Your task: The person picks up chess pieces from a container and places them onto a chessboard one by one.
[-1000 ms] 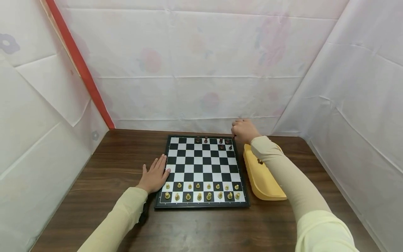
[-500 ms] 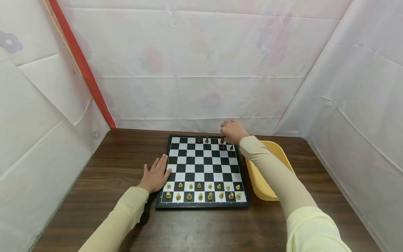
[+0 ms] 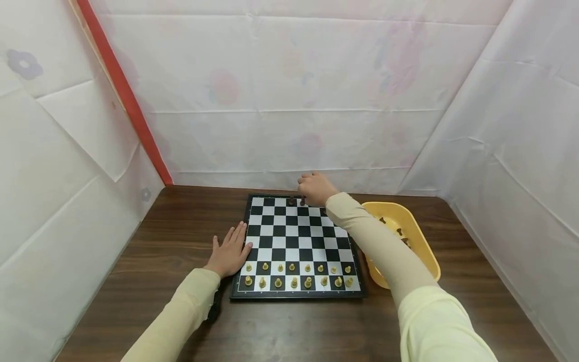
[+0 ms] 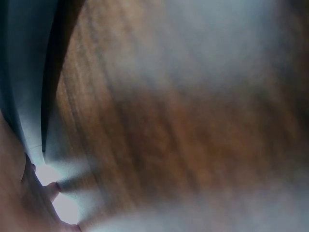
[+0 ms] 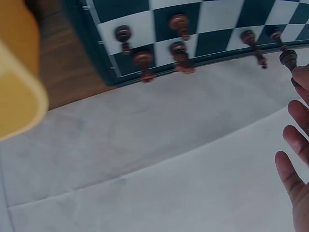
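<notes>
A black-and-white chessboard [image 3: 298, 236] lies on the brown table. Light pieces [image 3: 298, 275] fill its two near rows. My right hand [image 3: 313, 188] hovers curled over the far row beside two dark pieces [image 3: 291, 201]. In the right wrist view its fingertips [image 5: 301, 79] pinch the head of a dark chess piece [image 5: 288, 58], and several other dark pieces [image 5: 179, 53] stand on the board's far rows. My left hand [image 3: 230, 253] lies flat on the table, thumb against the board's left edge. The left wrist view shows only blurred wood [image 4: 183, 125].
A yellow tray [image 3: 422, 251] with a few dark pieces in it sits right of the board, partly behind my right forearm; its corner [image 5: 19, 92] shows in the right wrist view. White sheets wall the table at the back and both sides. A red strip [image 3: 122, 90] runs up the left corner.
My right hand has moved left along the board's far row, from the right corner toward the middle. The left hand has stayed flat. More of the yellow tray now shows.
</notes>
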